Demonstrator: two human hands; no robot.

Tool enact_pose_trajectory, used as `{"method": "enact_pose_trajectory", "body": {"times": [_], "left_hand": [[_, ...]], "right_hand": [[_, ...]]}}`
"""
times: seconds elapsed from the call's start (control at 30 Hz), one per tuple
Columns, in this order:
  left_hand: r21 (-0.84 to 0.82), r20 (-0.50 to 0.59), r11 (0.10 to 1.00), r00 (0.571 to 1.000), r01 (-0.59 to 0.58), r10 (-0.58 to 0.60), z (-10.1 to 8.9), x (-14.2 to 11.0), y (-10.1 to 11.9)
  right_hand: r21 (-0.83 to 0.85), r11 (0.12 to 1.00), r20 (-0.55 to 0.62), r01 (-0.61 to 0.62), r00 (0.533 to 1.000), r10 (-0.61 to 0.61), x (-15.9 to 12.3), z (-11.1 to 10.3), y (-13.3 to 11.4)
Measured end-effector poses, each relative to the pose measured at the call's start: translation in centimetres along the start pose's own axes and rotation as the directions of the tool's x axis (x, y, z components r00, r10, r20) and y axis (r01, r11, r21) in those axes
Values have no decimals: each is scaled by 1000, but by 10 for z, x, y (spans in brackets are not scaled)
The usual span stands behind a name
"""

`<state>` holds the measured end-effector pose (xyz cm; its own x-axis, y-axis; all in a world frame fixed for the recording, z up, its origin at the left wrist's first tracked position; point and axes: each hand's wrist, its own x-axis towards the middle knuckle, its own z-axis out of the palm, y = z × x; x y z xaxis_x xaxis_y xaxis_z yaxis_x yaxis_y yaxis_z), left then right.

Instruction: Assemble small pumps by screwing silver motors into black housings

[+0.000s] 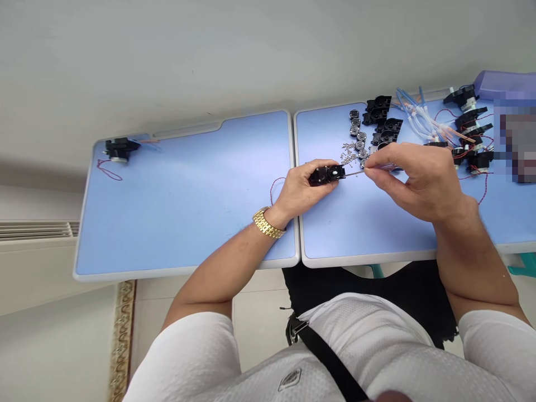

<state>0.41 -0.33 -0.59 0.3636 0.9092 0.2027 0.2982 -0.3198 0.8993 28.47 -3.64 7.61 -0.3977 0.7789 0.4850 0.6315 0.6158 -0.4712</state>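
Left hand (300,187) is clamped around a black plastic housing (326,175), while a small screwdriver (355,173) is pinched in the fingertips (368,173) of the right hand (412,178), its shaft reaching the housing. Loose screws (348,153) and metal discs (359,134) are laid just beyond, near the far edge of the blue table (188,212); further black housings (379,109) and white-and-blue tubing (419,114) are spread along that edge toward the right corner.
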Motion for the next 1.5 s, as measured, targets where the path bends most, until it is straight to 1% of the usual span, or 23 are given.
{"method": "enact_pose_trajectory", "body": {"times": [0.13,0.3,0.37,0.43,0.5,0.57,0.63,0.7,0.77,0.93,1.1,1.17,1.23,1.3,1.37,1.43,1.5], "left_hand": [[-4,-2,1000,1000,-7,7,1,0,-1],[11,2,999,999,37,-37,1,0,1],[3,-4,999,999,34,-34,1,0,2],[-14,-13,1000,1000,20,-20,1,0,3],[-25,-15,1000,1000,13,-13,1,0,3],[-28,-10,1000,1000,10,-11,1,0,3],[-24,-5,1000,1000,11,-11,1,0,3],[-20,-9,1000,1000,14,-15,1,0,2],[-12,-13,1000,1000,28,-28,1,0,2],[13,6,999,999,43,-43,0,0,1],[30,-2,998,999,53,-53,0,0,3],[28,-6,998,998,62,-62,0,0,4],[21,-6,997,997,71,-70,0,1,5],[11,-4,997,997,78,-78,0,1,6],[10,-2,996,997,83,-83,0,1,7],[17,1,996,997,82,-82,0,1,6],[19,3,997,998,69,-69,0,1,5]], "right_hand": [[-49,999,22,-5,1000,7,-2,-1,3],[-219,973,-3,-78,997,80,-4,0,13],[-253,962,-10,-103,994,104,-4,1,14],[-221,968,-1,-118,993,120,-4,1,11],[-136,984,28,-115,992,120,-3,0,6],[-50,994,60,-98,993,101,-2,-2,1],[-5,997,68,-73,995,73,-2,-2,0],[-10,999,48,-48,998,49,-3,-2,1],[-56,998,25,-38,999,40,-4,-1,4],[-191,978,27,-81,996,88,-7,-2,11],[-250,962,6,-107,994,112,-7,0,15],[-223,967,15,-124,991,131,-6,0,12],[-135,983,50,-123,990,130,-4,-1,6],[-20,995,91,-102,990,104,-2,-4,0],[46,996,115,-80,991,75,0,-5,-3],[34,996,117,-82,990,77,-1,-6,-2],[-22,996,101,-88,991,90,-3,-4,2]]}}
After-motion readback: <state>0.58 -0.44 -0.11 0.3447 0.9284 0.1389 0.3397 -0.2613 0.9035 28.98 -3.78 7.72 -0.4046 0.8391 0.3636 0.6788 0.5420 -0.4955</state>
